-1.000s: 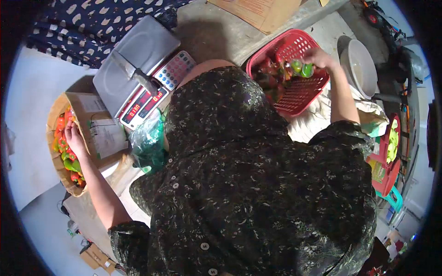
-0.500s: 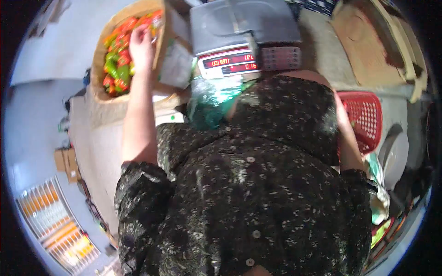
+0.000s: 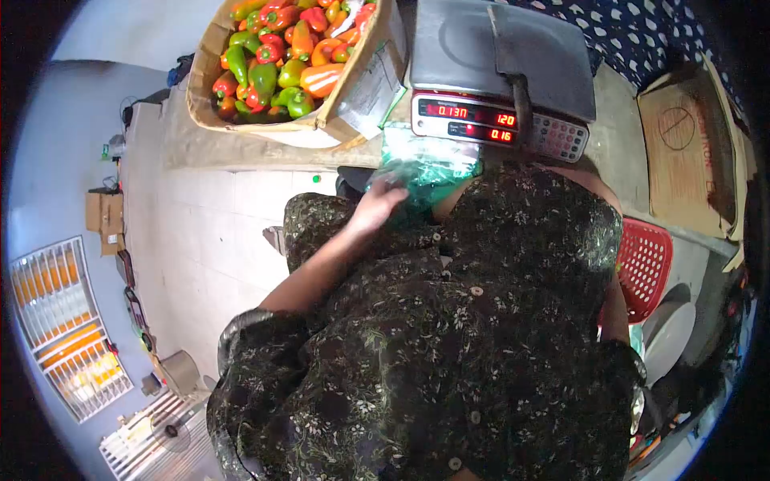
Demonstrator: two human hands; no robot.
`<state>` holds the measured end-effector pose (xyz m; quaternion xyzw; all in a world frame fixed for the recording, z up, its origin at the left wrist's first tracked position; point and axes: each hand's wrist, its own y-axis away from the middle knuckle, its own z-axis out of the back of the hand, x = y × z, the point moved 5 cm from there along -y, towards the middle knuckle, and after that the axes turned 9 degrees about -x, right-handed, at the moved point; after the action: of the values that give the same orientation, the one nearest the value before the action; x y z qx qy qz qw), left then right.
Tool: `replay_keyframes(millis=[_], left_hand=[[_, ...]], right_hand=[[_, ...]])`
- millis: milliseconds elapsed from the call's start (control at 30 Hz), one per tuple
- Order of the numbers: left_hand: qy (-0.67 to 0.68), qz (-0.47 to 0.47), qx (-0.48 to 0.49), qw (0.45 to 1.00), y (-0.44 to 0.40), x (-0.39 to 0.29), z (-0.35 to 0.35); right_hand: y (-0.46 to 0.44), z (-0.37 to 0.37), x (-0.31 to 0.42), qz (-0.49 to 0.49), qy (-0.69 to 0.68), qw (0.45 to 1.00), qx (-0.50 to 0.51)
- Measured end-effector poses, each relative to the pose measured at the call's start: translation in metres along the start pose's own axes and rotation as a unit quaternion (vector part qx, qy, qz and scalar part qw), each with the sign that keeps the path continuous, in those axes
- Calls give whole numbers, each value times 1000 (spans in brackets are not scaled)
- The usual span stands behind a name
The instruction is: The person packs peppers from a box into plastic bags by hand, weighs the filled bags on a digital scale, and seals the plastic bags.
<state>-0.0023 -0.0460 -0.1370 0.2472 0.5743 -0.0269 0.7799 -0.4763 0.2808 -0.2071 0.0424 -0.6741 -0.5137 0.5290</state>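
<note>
My left hand (image 3: 378, 207) is at the near edge of a shiny green plastic bag (image 3: 437, 160), which hangs below the front of the scale. Blur and shadow smear its fingers, so I cannot make out whether they grip anything. A digital scale (image 3: 505, 48) with lit red numbers stands just beyond the bag. To its left, a cardboard box (image 3: 365, 100) holds many red, orange and green peppers (image 3: 293, 60). My right forearm (image 3: 616, 313) reaches down beside a red perforated basket (image 3: 646, 268); the right hand itself is hidden.
Flattened cardboard (image 3: 690, 152) leans at the right. A pale round basin (image 3: 670, 341) is beside the basket. Patterned dark fabric (image 3: 634, 32) lies behind the scale. White floor tiles (image 3: 208, 240) stretch out on the left.
My left hand has come from the pepper box back and to the right, down to the green bag. The view has shifted, and the scale's upper reading differs. The right arm stays by the basket.
</note>
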Motion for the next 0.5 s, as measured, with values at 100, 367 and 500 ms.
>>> replay_keyframes(millis=[100, 367, 500], left_hand=[[201, 131, -83, 967, 5, 21, -5], [-39, -62, 101, 992, -15, -29, -30], [-439, -237, 52, 865, -48, 6, -36]], right_hand=[[6, 7, 0, -4, 16, 1000, -4], [8, 19, -3, -5, 35, 999, -12], [9, 22, -4, -3, 40, 999, -13]])
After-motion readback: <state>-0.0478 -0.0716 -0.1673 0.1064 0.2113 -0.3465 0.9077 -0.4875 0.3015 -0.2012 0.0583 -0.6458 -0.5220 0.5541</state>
